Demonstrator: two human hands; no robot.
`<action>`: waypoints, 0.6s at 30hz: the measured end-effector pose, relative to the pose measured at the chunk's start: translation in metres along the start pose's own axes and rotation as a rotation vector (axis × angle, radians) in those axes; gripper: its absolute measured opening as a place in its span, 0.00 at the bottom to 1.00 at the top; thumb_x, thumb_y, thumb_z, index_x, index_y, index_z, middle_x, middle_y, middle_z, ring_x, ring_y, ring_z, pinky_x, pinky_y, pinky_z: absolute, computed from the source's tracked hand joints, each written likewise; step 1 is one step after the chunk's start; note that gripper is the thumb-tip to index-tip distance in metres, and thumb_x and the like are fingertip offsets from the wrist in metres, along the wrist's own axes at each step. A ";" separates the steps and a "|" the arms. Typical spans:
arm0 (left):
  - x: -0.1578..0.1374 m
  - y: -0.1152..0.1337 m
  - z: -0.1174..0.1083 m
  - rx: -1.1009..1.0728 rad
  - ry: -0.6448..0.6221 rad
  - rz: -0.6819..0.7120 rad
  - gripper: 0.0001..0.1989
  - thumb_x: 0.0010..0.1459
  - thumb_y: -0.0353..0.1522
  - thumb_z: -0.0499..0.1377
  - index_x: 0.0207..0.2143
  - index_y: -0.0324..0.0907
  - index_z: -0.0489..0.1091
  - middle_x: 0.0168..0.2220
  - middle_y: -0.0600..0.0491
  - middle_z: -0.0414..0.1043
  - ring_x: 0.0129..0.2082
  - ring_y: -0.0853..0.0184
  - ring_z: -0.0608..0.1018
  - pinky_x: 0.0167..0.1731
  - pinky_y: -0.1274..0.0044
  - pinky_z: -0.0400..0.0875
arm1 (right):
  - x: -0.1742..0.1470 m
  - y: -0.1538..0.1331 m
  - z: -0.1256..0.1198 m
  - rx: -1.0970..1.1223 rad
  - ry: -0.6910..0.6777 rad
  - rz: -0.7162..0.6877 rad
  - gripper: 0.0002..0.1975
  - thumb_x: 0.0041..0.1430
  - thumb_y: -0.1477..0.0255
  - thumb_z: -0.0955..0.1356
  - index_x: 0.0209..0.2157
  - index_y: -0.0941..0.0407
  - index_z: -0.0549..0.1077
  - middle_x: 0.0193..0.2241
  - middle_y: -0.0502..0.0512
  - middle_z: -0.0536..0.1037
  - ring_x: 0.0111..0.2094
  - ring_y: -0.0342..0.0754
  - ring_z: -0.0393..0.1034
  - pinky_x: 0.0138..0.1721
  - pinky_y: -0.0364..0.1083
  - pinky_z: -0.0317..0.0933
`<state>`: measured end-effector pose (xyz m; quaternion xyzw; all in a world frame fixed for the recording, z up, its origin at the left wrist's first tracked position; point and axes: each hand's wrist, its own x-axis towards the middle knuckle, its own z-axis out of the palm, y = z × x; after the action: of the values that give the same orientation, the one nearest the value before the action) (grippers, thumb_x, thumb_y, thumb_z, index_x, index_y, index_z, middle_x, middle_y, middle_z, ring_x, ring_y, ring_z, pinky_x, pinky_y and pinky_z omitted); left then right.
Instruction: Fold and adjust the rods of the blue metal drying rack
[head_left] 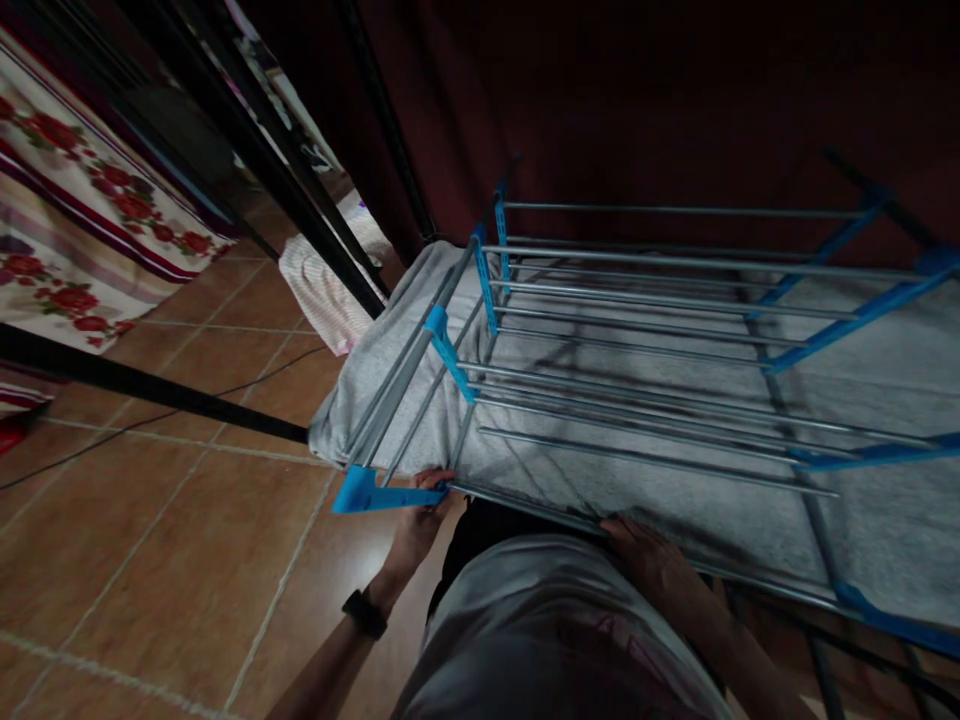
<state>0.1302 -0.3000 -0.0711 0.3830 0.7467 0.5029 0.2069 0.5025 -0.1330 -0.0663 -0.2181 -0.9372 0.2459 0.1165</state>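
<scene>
A rack (645, 290) of grey metal tubes with blue plastic connectors lies across a grey cloth (600, 455) in front of me. At its near left corner my left hand (426, 495) is closed around a blue plastic connector (394, 497) where a tube meets it; a dark watch sits on that wrist. My right hand (645, 550) lies along the near tube (529, 507), its fingers partly hidden in shadow. Another metal tube (652, 460), both of whose ends show, runs across just beyond.
Black metal posts (292, 180) and a black bar (172, 390) stand at the left. A flowered curtain (112, 190) hangs beyond them. A striped cloth (322, 295) and a dark cable (165, 412) lie on the tiled floor (187, 510). Dark red fabric (675, 110) hangs behind the rack.
</scene>
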 end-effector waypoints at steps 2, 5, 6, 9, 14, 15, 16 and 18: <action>0.003 -0.006 0.000 0.023 0.003 0.053 0.08 0.58 0.36 0.64 0.41 0.46 0.77 0.45 0.48 0.73 0.51 0.58 0.74 0.56 0.62 0.69 | 0.000 0.000 0.000 0.004 0.015 -0.001 0.17 0.68 0.77 0.62 0.56 0.53 0.68 0.42 0.58 0.78 0.42 0.51 0.76 0.42 0.51 0.73; 0.002 -0.013 -0.002 0.018 0.000 0.072 0.08 0.58 0.35 0.64 0.41 0.47 0.77 0.44 0.48 0.73 0.49 0.59 0.75 0.54 0.64 0.70 | -0.002 0.001 0.001 -0.003 0.012 0.000 0.17 0.68 0.75 0.62 0.57 0.53 0.68 0.44 0.59 0.78 0.44 0.53 0.77 0.44 0.52 0.73; 0.001 -0.013 -0.002 0.010 0.001 0.074 0.08 0.58 0.35 0.64 0.41 0.46 0.77 0.43 0.48 0.73 0.48 0.59 0.75 0.53 0.65 0.70 | -0.002 0.001 0.001 -0.009 0.004 0.001 0.18 0.68 0.75 0.63 0.57 0.52 0.68 0.45 0.60 0.78 0.45 0.53 0.77 0.44 0.52 0.74; 0.000 -0.014 0.000 -0.018 0.026 0.073 0.06 0.58 0.35 0.63 0.39 0.45 0.76 0.42 0.49 0.72 0.44 0.60 0.75 0.49 0.66 0.71 | -0.005 0.002 0.000 -0.028 -0.008 0.003 0.19 0.68 0.75 0.62 0.59 0.53 0.67 0.47 0.62 0.78 0.46 0.54 0.77 0.46 0.53 0.74; 0.001 -0.017 0.003 0.009 0.056 0.063 0.07 0.57 0.37 0.65 0.35 0.44 0.74 0.38 0.50 0.72 0.41 0.61 0.75 0.47 0.67 0.71 | -0.007 0.002 0.000 -0.026 0.018 -0.017 0.20 0.68 0.77 0.62 0.59 0.53 0.68 0.48 0.61 0.79 0.46 0.52 0.78 0.46 0.52 0.75; 0.002 -0.018 0.003 0.013 0.056 0.062 0.07 0.57 0.37 0.65 0.35 0.45 0.74 0.37 0.50 0.72 0.41 0.61 0.75 0.46 0.67 0.71 | -0.008 0.002 0.000 -0.037 0.036 -0.020 0.20 0.68 0.76 0.62 0.59 0.53 0.68 0.48 0.62 0.79 0.47 0.53 0.78 0.47 0.52 0.75; 0.002 -0.019 0.003 0.014 0.057 0.063 0.07 0.57 0.38 0.65 0.35 0.45 0.74 0.37 0.51 0.72 0.40 0.61 0.75 0.46 0.67 0.72 | -0.008 0.001 0.001 -0.049 0.053 -0.027 0.20 0.68 0.76 0.62 0.59 0.53 0.69 0.49 0.62 0.79 0.48 0.54 0.78 0.47 0.53 0.75; 0.003 -0.022 0.002 0.016 0.058 0.070 0.08 0.57 0.39 0.65 0.35 0.45 0.74 0.37 0.51 0.72 0.40 0.61 0.76 0.46 0.67 0.72 | -0.009 0.001 0.000 -0.069 0.069 -0.023 0.20 0.68 0.75 0.62 0.59 0.53 0.69 0.50 0.63 0.79 0.49 0.55 0.77 0.49 0.55 0.75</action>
<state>0.1219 -0.3006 -0.0917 0.3959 0.7425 0.5148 0.1643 0.5109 -0.1370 -0.0680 -0.2196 -0.9430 0.2043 0.1440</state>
